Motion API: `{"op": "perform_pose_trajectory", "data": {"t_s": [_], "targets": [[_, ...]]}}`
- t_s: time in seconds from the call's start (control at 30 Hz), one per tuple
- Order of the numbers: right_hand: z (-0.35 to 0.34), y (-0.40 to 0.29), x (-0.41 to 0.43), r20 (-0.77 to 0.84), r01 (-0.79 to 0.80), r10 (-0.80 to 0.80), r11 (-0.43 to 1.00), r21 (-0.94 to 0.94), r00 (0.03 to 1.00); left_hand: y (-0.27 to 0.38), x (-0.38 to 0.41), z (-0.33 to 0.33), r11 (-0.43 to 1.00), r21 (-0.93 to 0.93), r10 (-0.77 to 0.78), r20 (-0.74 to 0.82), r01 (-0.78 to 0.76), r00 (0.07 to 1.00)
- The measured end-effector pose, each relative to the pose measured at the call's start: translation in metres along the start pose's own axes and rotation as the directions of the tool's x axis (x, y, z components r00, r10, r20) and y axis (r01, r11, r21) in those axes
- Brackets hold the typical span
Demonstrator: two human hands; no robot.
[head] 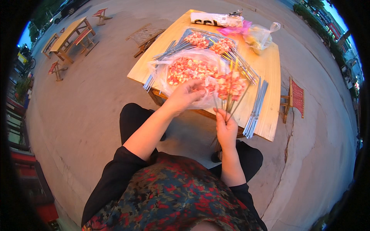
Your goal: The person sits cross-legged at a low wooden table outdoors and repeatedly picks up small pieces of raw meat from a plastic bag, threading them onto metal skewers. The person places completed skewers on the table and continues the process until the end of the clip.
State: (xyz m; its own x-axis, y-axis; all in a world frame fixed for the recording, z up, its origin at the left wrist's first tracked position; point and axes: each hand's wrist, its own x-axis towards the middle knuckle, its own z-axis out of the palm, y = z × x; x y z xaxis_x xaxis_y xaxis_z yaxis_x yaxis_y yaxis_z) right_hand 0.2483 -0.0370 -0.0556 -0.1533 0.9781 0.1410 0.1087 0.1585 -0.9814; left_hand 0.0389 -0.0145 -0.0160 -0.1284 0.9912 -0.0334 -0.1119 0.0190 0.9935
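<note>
My right hand (227, 122) grips the lower ends of several metal skewers, whose upper parts carry chunks of raw meat (231, 86). My left hand (188, 93) is at the near edge of an open clear plastic bag (159, 70) that holds a heap of small raw meat pieces (188, 70); its fingers are curled by the meat, and whether they pinch a piece cannot be told. Beyond the bag, loaded skewers with meat at their ends (222, 45) lie on a tray (188, 31). A bundle of bare metal skewers (255, 111) lies at the table's right near side.
The wooden table (270, 86) also bears a white printed package (214, 19), a pink plastic bag (238, 29) and a tied clear bag (258, 36) at its far side. A red folding stool (297, 98) stands to the right. Another stool (144, 36) is beside the table's left edge.
</note>
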Motion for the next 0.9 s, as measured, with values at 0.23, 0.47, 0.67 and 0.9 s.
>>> {"op": "perform_pose_trajectory", "data": {"t_s": [0.23,0.47,0.67,0.9], "targets": [[-0.005,-0.004,0.007,-0.005,-0.09,0.092,0.984,0.155,0.996,-0.018,0.041,-0.102,0.77,0.636,0.298,-0.288,-0.052,0.91],[-0.003,-0.004,0.005,0.014,-0.14,0.14,0.974,0.181,0.99,-0.04,0.058,-0.078,0.468,0.859,0.486,-0.052,-0.21,0.872],[-0.002,0.01,0.003,0.028,-0.082,0.079,0.99,0.113,0.996,-0.052,0.063,-0.081,0.504,0.828,0.516,-0.059,-0.247,0.855],[0.006,0.014,0.004,0.047,0.001,-0.004,0.997,0.078,0.999,-0.044,0.064,-0.071,0.565,0.822,0.367,-0.177,-0.068,0.913]]}}
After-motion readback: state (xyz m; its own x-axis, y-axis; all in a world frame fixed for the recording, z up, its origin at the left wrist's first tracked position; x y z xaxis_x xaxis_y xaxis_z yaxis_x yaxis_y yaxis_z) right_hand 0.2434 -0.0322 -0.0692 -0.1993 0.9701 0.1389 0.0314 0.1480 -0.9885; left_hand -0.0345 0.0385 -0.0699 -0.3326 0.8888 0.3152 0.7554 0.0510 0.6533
